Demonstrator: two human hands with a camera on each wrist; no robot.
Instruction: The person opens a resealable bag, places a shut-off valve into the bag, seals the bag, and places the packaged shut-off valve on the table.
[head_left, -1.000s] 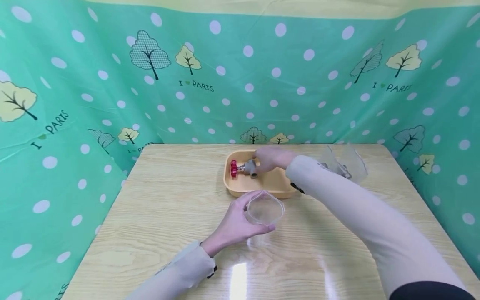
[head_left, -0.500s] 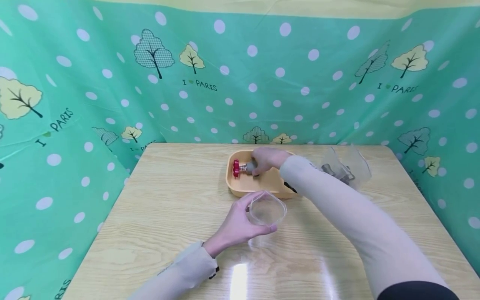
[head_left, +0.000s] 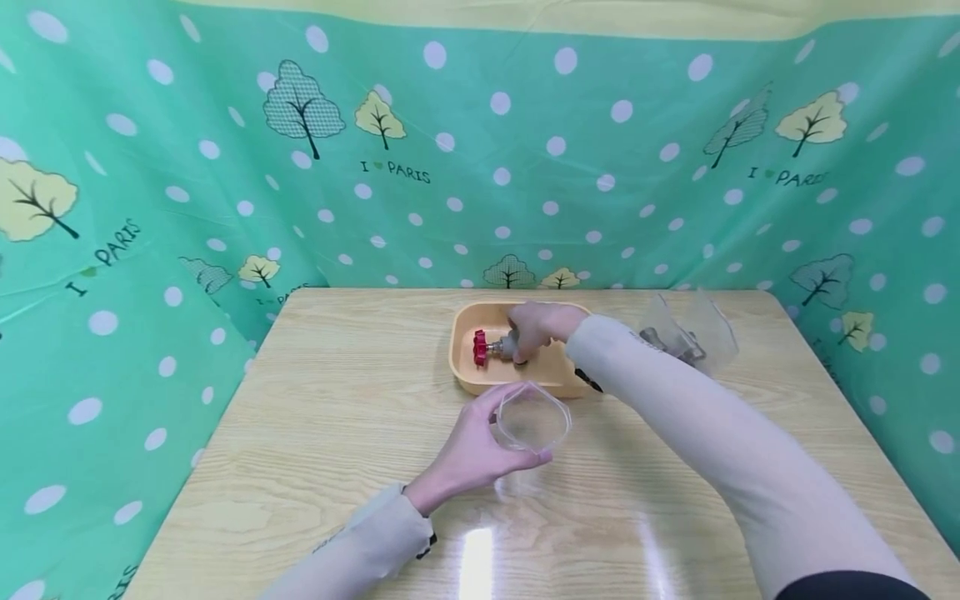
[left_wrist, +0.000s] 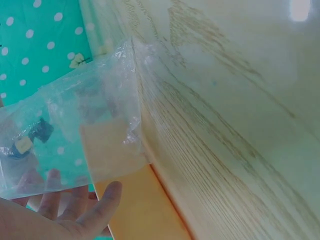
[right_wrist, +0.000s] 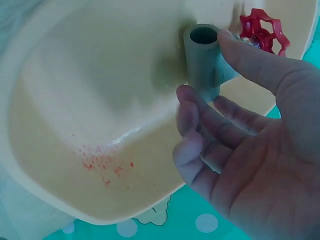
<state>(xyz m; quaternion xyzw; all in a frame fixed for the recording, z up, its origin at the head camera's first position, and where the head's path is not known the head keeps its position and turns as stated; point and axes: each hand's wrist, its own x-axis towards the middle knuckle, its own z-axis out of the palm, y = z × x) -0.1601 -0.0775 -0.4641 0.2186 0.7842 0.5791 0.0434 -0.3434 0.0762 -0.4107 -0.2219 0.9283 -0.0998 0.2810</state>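
Note:
My right hand (head_left: 538,327) reaches into the orange plastic tub (head_left: 459,377) and grips a grey plastic stop valve (head_left: 507,346) with a red handwheel pointing left. In the right wrist view my thumb lies against the valve's grey pipe body (right_wrist: 202,62), close to its open round end; the handwheel (right_wrist: 264,34) shows behind. Nearer to me, my left hand (head_left: 480,442) holds a clear plastic bag (head_left: 534,421), its mouth spread wide between thumb and fingers. In the left wrist view the bag (left_wrist: 70,120) hangs partly in front of the tub (left_wrist: 145,205).
Right of the tub, partly behind my right sleeve, stands another clear bag (head_left: 712,333) with grey fittings (head_left: 678,342) in it. Small red crumbs (right_wrist: 102,162) lie on the tub's inside. A green dotted curtain (head_left: 450,167) borders the wooden table (head_left: 337,375) at back and sides.
In my right hand the valve has shifted slightly right and toward me inside the tub. My left hand and its bag have hardly moved.

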